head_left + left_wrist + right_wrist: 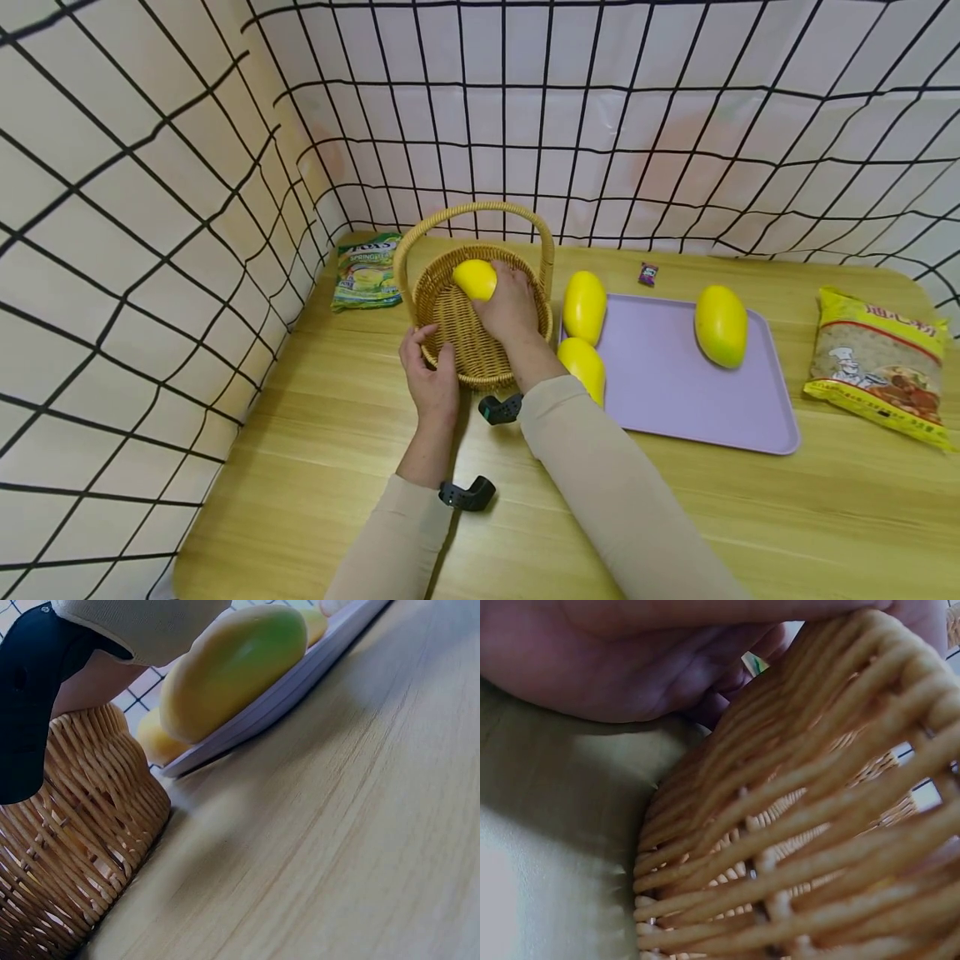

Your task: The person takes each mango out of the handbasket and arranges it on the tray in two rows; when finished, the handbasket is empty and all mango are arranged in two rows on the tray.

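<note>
In the head view a yellow mango (474,280) is gripped by my right hand (512,308), reaching down inside the wicker basket (480,379). My left hand (431,371) holds the basket's front left rim; the right wrist view shows its palm and fingers (630,667) along the outer wicker wall (780,810). Two more mangoes, an upper one (585,307) and a lower one (582,367), lie at the left edge of a lilac tray (667,400). A fourth fruit, a mango with a greenish end (722,327), lies on the tray's right side.
Behind the basket's left side lies a green snack packet (367,273). A small purple wrapped sweet (648,273) is behind the tray, and a yellow-edged bag (877,367) lies to its right. Black wire mesh (502,117) borders the back and left of the wooden table (300,467).
</note>
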`<state>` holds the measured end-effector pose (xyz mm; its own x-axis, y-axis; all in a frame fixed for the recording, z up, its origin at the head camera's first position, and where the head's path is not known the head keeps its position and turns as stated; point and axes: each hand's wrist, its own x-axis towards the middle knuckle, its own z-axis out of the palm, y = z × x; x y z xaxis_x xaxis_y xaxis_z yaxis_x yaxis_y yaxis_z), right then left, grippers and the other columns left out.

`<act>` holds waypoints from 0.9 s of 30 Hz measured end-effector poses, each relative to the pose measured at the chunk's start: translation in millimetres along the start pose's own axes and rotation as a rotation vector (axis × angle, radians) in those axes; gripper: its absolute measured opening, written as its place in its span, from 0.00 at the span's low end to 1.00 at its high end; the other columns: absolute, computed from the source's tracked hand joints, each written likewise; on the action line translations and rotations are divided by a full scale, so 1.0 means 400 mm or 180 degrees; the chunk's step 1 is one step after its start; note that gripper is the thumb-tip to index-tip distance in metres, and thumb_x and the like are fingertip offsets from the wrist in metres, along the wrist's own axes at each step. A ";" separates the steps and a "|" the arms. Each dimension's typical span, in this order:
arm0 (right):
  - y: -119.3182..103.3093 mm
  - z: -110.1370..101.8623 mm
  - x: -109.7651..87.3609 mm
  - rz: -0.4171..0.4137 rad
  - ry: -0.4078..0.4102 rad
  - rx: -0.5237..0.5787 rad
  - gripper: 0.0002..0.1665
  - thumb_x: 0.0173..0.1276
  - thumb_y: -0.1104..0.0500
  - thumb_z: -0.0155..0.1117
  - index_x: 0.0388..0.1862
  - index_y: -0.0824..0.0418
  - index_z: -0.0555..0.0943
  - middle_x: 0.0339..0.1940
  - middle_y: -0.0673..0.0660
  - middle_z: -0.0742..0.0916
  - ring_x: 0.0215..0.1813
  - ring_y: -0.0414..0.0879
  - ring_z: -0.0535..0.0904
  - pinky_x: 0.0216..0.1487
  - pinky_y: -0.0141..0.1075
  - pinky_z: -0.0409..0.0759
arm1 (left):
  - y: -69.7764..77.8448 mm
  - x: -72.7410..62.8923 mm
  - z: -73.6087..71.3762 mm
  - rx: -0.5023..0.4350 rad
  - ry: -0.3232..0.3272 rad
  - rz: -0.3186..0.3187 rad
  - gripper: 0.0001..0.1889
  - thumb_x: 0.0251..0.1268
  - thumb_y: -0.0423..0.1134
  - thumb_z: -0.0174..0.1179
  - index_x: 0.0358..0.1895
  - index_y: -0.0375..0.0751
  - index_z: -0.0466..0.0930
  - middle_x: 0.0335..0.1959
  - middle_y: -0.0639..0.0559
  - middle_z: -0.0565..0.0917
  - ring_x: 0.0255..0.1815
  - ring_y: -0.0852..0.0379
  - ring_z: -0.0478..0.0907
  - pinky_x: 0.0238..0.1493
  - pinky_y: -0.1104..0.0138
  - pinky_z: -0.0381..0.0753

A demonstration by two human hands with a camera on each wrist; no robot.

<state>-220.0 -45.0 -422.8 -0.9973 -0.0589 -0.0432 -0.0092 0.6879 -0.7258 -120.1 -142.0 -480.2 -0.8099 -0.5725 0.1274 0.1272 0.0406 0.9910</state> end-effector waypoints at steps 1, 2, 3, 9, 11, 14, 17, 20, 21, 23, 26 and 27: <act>-0.001 -0.002 -0.002 -0.0022 0.0028 0.0027 0.45 0.68 0.53 0.71 0.80 0.53 0.63 0.70 0.64 0.74 0.67 0.59 0.73 0.69 0.54 0.72 | 0.000 -0.001 0.000 -0.0008 -0.0007 -0.0001 0.17 0.66 0.31 0.57 0.57 0.33 0.75 0.75 0.42 0.63 0.82 0.46 0.53 0.82 0.47 0.49; -0.002 -0.005 -0.005 -0.0049 0.0062 0.0045 0.45 0.68 0.52 0.71 0.80 0.53 0.63 0.71 0.63 0.74 0.67 0.59 0.73 0.69 0.54 0.72 | 0.000 -0.001 0.001 -0.0010 -0.0011 -0.0001 0.17 0.65 0.31 0.57 0.57 0.33 0.75 0.75 0.42 0.63 0.82 0.46 0.53 0.82 0.47 0.49; -0.004 -0.008 -0.008 -0.0078 0.0106 0.0064 0.45 0.68 0.51 0.71 0.80 0.53 0.63 0.71 0.63 0.75 0.68 0.59 0.73 0.70 0.54 0.72 | 0.000 -0.001 0.001 -0.0010 -0.0016 0.0000 0.17 0.65 0.31 0.57 0.57 0.33 0.75 0.75 0.42 0.63 0.82 0.46 0.53 0.82 0.48 0.49; -0.035 -0.030 -0.046 -0.0315 0.0354 0.0247 0.44 0.64 0.45 0.74 0.76 0.53 0.68 0.71 0.60 0.78 0.71 0.59 0.72 0.70 0.54 0.71 | 0.003 -0.003 -0.002 0.0006 -0.0018 0.0034 0.18 0.64 0.31 0.57 0.57 0.32 0.76 0.74 0.40 0.63 0.81 0.45 0.54 0.82 0.48 0.50; -0.048 -0.040 -0.063 -0.0394 0.0385 0.0287 0.43 0.63 0.43 0.75 0.74 0.53 0.71 0.70 0.59 0.79 0.69 0.58 0.73 0.68 0.53 0.73 | 0.003 -0.003 -0.005 0.0027 -0.0015 0.0031 0.18 0.64 0.31 0.57 0.57 0.32 0.75 0.74 0.40 0.63 0.81 0.44 0.54 0.82 0.47 0.50; -0.059 -0.059 -0.094 -0.0455 0.0365 0.0340 0.44 0.61 0.42 0.76 0.73 0.52 0.72 0.70 0.59 0.79 0.68 0.57 0.74 0.65 0.54 0.75 | 0.003 -0.005 -0.007 0.0080 -0.0001 -0.0001 0.18 0.64 0.31 0.57 0.58 0.33 0.75 0.75 0.41 0.63 0.81 0.44 0.54 0.82 0.46 0.50; -0.063 -0.085 -0.134 -0.0433 0.0323 0.0420 0.45 0.60 0.41 0.76 0.74 0.50 0.71 0.72 0.57 0.77 0.68 0.56 0.75 0.64 0.55 0.76 | 0.002 -0.008 -0.011 0.0133 0.0008 -0.0035 0.18 0.65 0.32 0.57 0.58 0.34 0.76 0.76 0.42 0.62 0.81 0.44 0.54 0.81 0.46 0.50; -0.061 -0.112 -0.180 -0.0399 0.0310 0.0684 0.46 0.58 0.42 0.77 0.74 0.49 0.70 0.71 0.55 0.78 0.64 0.54 0.77 0.60 0.53 0.79 | 0.001 -0.009 -0.013 0.0113 -0.0006 -0.0021 0.18 0.66 0.32 0.56 0.58 0.33 0.75 0.76 0.41 0.62 0.82 0.44 0.53 0.82 0.46 0.50; -0.059 -0.120 -0.195 -0.0399 0.0310 0.0804 0.46 0.58 0.42 0.78 0.73 0.49 0.69 0.70 0.54 0.78 0.62 0.53 0.78 0.58 0.52 0.80 | 0.001 -0.009 -0.013 0.0107 -0.0012 -0.0014 0.18 0.66 0.32 0.56 0.58 0.33 0.75 0.76 0.42 0.62 0.82 0.44 0.53 0.81 0.46 0.50; -0.055 -0.136 -0.226 -0.0401 0.0286 0.1111 0.46 0.58 0.44 0.78 0.72 0.50 0.69 0.67 0.54 0.79 0.57 0.52 0.79 0.54 0.48 0.82 | 0.001 -0.009 -0.013 0.0089 -0.0029 -0.0005 0.17 0.67 0.32 0.56 0.58 0.32 0.75 0.76 0.41 0.61 0.82 0.44 0.53 0.81 0.46 0.50; -0.042 -0.157 -0.263 -0.0463 0.0228 0.1571 0.45 0.58 0.48 0.79 0.71 0.51 0.67 0.64 0.55 0.79 0.54 0.51 0.80 0.53 0.45 0.83 | 0.003 -0.008 -0.009 0.0073 -0.0059 -0.0006 0.16 0.67 0.32 0.56 0.57 0.34 0.75 0.76 0.42 0.61 0.82 0.44 0.52 0.81 0.46 0.50; -0.034 -0.165 -0.273 -0.0494 0.0205 0.1678 0.45 0.58 0.49 0.79 0.71 0.52 0.67 0.63 0.55 0.80 0.54 0.51 0.80 0.54 0.45 0.82 | 0.004 -0.008 -0.007 0.0081 -0.0070 -0.0009 0.16 0.68 0.32 0.56 0.57 0.35 0.75 0.76 0.42 0.61 0.82 0.44 0.52 0.82 0.46 0.50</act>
<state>-115.8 -0.3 -362.8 -0.9897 -0.0750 0.1216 -0.1353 0.2184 -0.9664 -115.8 -142.5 -479.3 -0.8227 -0.5545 0.1253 0.1105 0.0602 0.9921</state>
